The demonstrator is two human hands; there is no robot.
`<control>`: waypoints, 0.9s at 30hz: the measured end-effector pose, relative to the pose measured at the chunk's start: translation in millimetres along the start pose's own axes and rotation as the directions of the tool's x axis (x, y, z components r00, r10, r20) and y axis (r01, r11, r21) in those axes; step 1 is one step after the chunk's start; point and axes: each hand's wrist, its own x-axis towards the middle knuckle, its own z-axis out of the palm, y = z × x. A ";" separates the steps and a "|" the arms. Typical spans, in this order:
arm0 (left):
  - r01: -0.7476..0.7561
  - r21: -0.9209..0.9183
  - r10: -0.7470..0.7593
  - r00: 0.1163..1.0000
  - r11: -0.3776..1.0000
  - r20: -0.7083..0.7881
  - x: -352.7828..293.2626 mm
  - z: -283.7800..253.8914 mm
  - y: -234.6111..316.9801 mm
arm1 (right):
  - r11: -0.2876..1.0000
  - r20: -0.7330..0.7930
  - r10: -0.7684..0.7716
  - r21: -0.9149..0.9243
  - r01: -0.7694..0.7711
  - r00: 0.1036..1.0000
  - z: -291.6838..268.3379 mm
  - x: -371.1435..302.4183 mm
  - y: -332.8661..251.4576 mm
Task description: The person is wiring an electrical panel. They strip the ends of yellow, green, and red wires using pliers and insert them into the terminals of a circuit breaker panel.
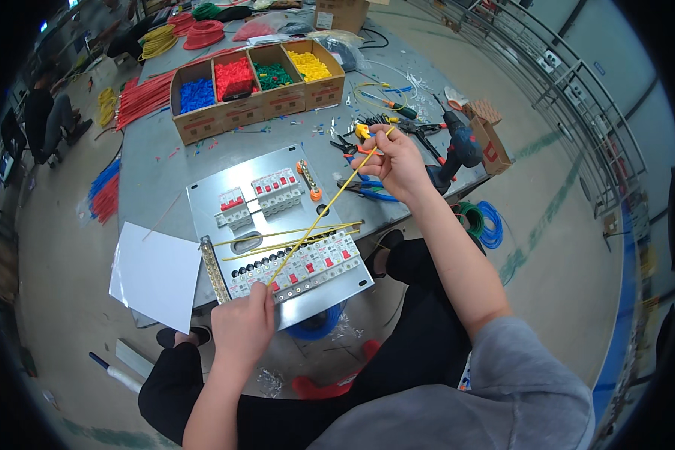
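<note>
Over the metal panel (210,196), each grip pinches a yellow wire (324,214): left hand (244,324) low, right hand (401,165) high. Likely light, springy; best held near its ends.

You have one grey worktable (148,180), greyish floor (559,281) around it, green floor stripes (541,220) to its right, metal railing (577,60) and pale wall (615,45) farther right.

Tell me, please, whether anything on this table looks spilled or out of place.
Yes: small coloured scraps lie scattered across the table near the cardboard box, whereas the pieces inside are sorted by colour. The white sheet also juts past the table's edge on the left, so it looks askew.
</note>
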 end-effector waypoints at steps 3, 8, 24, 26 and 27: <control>0.013 0.001 -0.013 1.000 1.000 0.005 -0.2 -0.4 -2.0 | 0.999 -0.010 0.015 0.030 -0.015 1.000 1.0 1.7 2.4; 0.006 0.003 -0.006 1.000 1.000 -0.023 -2.4 -3.0 -6.0 | 0.999 -0.041 0.038 0.026 -0.037 0.998 0.1 3.1 0.0; -0.059 -0.007 0.059 0.998 0.998 -0.019 -2.3 -2.7 -4.8 | 0.996 -0.026 -0.022 -0.086 0.019 0.999 -10.6 1.3 -4.1; -0.068 -0.012 0.068 0.997 0.998 -0.038 -0.8 -3.6 -5.1 | 0.995 -0.020 -0.035 -0.094 0.032 0.999 -12.4 0.7 -6.4; -0.072 -0.015 0.072 0.996 0.997 -0.047 0.2 -3.8 -5.5 | 0.996 -0.016 -0.035 -0.082 0.034 0.999 -13.6 0.3 -7.7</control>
